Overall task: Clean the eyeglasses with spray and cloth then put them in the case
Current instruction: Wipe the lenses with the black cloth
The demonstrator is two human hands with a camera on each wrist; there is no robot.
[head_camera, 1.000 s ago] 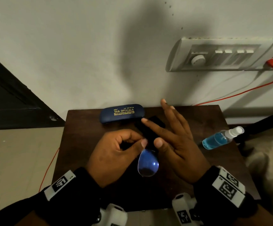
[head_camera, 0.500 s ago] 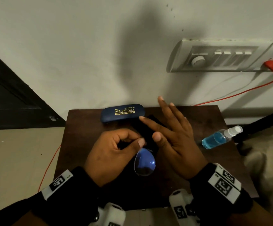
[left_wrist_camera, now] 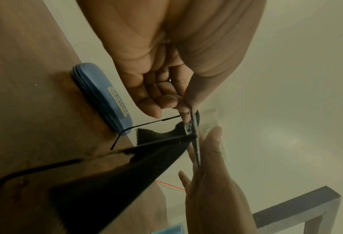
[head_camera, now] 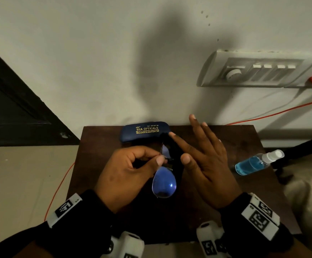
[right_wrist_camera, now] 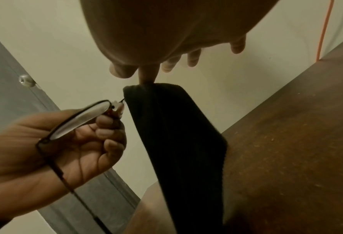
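My left hand (head_camera: 161,158) pinches the thin-framed eyeglasses (head_camera: 164,183) near the bridge, above the table. The near lens shines blue and hangs toward me. A black cloth (head_camera: 176,161) covers the far lens and hangs down to the table. My right hand (head_camera: 179,146) holds that cloth between thumb and index finger, with the other fingers straight and spread. In the right wrist view the cloth (right_wrist_camera: 176,142) hangs from the index fingertip beside the bare lens (right_wrist_camera: 76,121). The closed blue case (head_camera: 145,131) lies at the table's far edge. The spray bottle (head_camera: 253,164) of blue liquid lies on its side at the right.
The small dark wooden table (head_camera: 104,146) stands against a white wall. A switchboard (head_camera: 253,71) with a red plug and cord is on the wall at the right. A dark door (head_camera: 11,108) is at the left, and pale fabric (head_camera: 309,192) at the right edge.
Hardly anything differs. The blue lens has edged slightly left, and my right thumb and index finger have shifted a little on the cloth.
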